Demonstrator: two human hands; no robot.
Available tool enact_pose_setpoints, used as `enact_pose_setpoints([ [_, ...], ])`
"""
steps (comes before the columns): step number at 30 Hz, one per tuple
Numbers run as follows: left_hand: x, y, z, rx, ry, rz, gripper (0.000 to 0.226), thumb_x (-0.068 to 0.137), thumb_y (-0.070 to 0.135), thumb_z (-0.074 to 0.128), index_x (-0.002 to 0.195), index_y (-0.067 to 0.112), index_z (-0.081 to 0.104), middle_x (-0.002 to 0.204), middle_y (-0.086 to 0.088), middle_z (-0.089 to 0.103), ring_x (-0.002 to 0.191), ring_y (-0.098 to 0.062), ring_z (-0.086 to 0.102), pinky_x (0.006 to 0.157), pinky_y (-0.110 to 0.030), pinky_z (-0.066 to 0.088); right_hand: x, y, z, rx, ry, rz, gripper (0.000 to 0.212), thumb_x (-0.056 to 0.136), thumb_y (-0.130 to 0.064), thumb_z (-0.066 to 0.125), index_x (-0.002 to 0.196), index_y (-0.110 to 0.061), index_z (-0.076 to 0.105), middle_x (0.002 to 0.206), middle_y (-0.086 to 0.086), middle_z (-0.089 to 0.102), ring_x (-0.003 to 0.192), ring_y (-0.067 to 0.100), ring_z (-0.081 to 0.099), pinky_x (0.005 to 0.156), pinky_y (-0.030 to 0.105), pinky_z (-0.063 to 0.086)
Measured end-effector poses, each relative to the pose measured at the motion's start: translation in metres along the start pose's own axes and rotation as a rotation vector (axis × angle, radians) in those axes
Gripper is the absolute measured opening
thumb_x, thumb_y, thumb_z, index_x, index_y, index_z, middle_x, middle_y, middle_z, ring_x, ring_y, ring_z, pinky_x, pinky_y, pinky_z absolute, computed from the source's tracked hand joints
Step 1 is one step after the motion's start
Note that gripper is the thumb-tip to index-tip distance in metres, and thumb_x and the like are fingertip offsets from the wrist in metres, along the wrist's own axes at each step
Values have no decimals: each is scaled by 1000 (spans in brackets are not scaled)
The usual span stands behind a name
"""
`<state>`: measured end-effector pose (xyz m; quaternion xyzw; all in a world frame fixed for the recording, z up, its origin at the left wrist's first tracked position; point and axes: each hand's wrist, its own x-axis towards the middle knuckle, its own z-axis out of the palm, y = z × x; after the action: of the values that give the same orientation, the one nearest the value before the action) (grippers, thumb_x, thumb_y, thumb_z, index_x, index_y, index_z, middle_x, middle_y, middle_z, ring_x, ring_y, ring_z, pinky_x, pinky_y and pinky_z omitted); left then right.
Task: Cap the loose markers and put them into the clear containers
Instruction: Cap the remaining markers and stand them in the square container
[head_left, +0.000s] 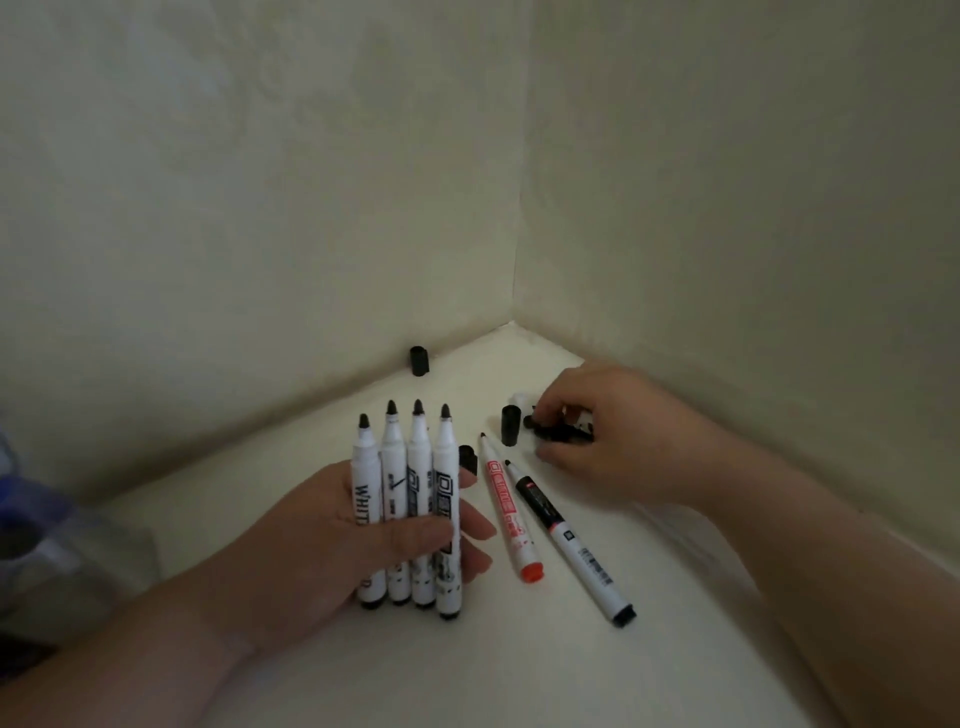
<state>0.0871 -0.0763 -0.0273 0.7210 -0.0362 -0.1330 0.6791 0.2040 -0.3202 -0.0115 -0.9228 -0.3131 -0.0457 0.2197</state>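
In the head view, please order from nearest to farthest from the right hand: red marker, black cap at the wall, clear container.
1. red marker, just left of the right hand.
2. black cap, back by the wall.
3. clear container, far left edge.

White surface (519, 675) in a corner — red marker (511, 514), slim black-banded marker (576, 545), loose black caps (419, 360)
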Motion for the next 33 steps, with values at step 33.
enact_pose_setpoints([
  [33,-19,1,-1,59,1,-49,20,79,34,77,95,24,79,94,-6,79,88,-21,77,79,-30,59,-13,-76,6,1429,26,225,18,87,-14,55,87,-16,73,77,17,62,55,16,41,44,22,33],
])
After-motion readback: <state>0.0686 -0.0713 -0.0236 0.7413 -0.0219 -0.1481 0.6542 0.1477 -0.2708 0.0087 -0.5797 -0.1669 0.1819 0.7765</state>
